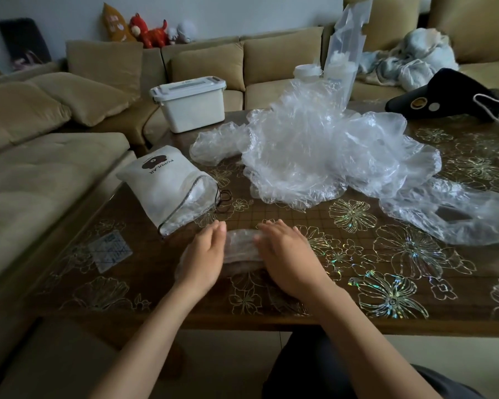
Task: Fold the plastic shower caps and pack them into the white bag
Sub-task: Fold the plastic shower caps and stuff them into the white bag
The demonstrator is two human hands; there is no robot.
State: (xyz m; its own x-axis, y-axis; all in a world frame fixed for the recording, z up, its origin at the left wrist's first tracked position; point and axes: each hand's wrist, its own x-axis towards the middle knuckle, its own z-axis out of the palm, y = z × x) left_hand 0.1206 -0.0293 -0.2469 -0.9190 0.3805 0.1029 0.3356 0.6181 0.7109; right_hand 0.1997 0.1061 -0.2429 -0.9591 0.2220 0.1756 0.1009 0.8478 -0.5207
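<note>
A folded clear plastic shower cap (pixel 240 245) lies on the dark floral table near the front edge. My left hand (pixel 205 254) rests flat on its left end and my right hand (pixel 285 254) presses its right end, fingers straight. The white drawstring bag (pixel 167 182) lies just beyond my left hand, its open mouth toward me, with clear plastic inside. A big heap of loose shower caps (pixel 323 148) fills the table's middle. One more cap (pixel 455 217) trails off to the right.
A white lidded storage box (pixel 190 103) stands at the table's far left corner. A small paper packet (pixel 110 250) lies left of my hands. A black hair dryer (pixel 444 96) and its cord sit far right. Sofas surround the table (pixel 357 298).
</note>
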